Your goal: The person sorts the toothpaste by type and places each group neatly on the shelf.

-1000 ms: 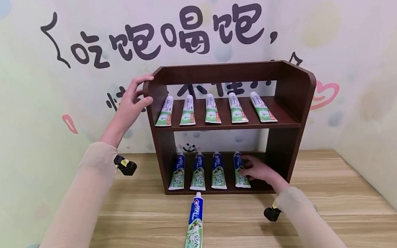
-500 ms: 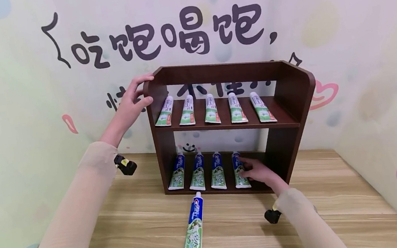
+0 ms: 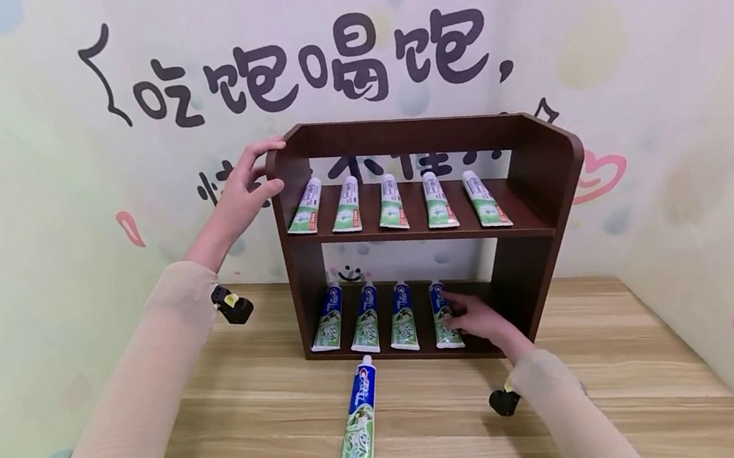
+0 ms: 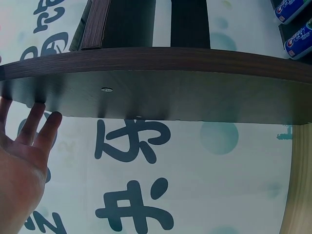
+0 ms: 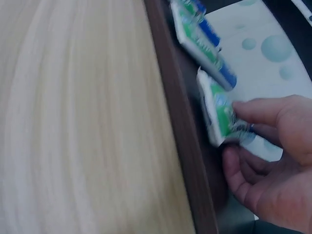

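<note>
In the head view my left hand [image 3: 240, 192] rests on the upper left side panel of a dark brown two-tier shelf [image 3: 410, 133]. The left wrist view shows fairly straight fingers [image 4: 48, 131] touching that panel. My right hand [image 3: 484, 320] is at the lower tier, holding the rightmost blue-and-green toothpaste tube [image 3: 446, 326] there by its right side. In the right wrist view the thumb [image 5: 253, 111] lies against this tube [image 5: 222, 114], with the other fingers curled beside it. Part of the tube's upper end is hidden by the hand.
Several white-and-green toothpaste tubes [image 3: 391, 203] lie in a row on the upper tier. To the left on the lower tier are more blue-and-green tubes [image 3: 366, 321]. Another toothpaste tube [image 3: 358, 421] lies on the wooden table [image 3: 254, 426] before the shelf. A printed wall [image 3: 285, 10] stands behind.
The cap end of the tube at my right hand has shifted slightly left, and the right-hand fingers have moved a little. My left hand has stayed on the shelf.
</note>
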A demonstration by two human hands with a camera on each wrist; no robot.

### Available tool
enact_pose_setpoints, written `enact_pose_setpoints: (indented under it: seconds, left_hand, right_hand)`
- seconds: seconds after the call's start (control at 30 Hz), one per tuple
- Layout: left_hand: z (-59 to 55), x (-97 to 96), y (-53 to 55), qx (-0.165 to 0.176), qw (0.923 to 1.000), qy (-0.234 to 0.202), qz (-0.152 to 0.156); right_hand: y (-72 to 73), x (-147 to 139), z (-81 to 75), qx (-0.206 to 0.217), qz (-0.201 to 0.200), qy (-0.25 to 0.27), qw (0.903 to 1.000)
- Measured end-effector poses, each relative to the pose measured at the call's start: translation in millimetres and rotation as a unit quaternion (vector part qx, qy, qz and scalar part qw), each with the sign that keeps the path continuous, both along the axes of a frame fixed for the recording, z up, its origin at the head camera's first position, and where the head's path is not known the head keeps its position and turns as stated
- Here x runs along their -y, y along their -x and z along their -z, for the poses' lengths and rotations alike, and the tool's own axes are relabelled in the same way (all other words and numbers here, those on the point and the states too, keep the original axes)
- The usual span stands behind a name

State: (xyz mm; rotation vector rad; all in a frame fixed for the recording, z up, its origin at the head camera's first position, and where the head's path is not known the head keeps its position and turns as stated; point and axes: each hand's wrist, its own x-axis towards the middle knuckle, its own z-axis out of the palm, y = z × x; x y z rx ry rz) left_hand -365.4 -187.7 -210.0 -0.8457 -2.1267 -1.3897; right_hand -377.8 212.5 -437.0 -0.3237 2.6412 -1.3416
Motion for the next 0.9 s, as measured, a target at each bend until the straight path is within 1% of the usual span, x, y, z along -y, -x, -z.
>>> enact_pose_setpoints:
  seconds: [0.07, 0.17, 0.3, 0.4, 0.47, 0.57, 0.67, 0.9]
  left_hand:
    - [0.9, 0.0, -0.1, 0.003, 1.0, 0.001, -0.002]
    - [1.3, -0.1, -0.1, 0.002, 1.0, 0.001, -0.002]
    - [-0.9, -0.5, 0.4, -0.005, 1.0, -0.004, 0.002]
    - [-2.0, -0.2, 0.3, -0.006, 1.0, -0.003, 0.003]
    - [-2.2, 0.0, -0.3, -0.005, 1.0, -0.002, 0.002]
    - [-2.0, 0.0, -0.2, -0.002, 1.0, -0.001, 0.002]
    - [-1.7, -0.4, 0.4, 0.0, 1.0, -0.001, 0.001]
    - [-0.3, -0.3, 1.1, 0.002, 1.0, 0.0, -0.004]
  right_hand:
    - [-0.1, 1, 1.0, -0.005, 0.002, -0.007, 1.0]
    - [-0.7, 3, 1.7, -0.02, 0.02, -0.02, 0.9994]
    - [-2.0, 6, -2.9, -0.074, 0.034, -0.04, 0.9959]
    - [-4.1, 10, -7.5, -0.112, 0.037, -0.039, 0.9922]
    - [-6.1, 13, -9.1, -0.129, 0.041, -0.036, 0.9901]
    - [-11.2, 20, -11.4, -0.137, 0.045, -0.032, 0.989]
    - [-18.0, 29, -15.3, -0.135, 0.052, -0.028, 0.9891]
    - [-33.8, 47, -22.5, -0.153, 0.042, -0.011, 0.9873]
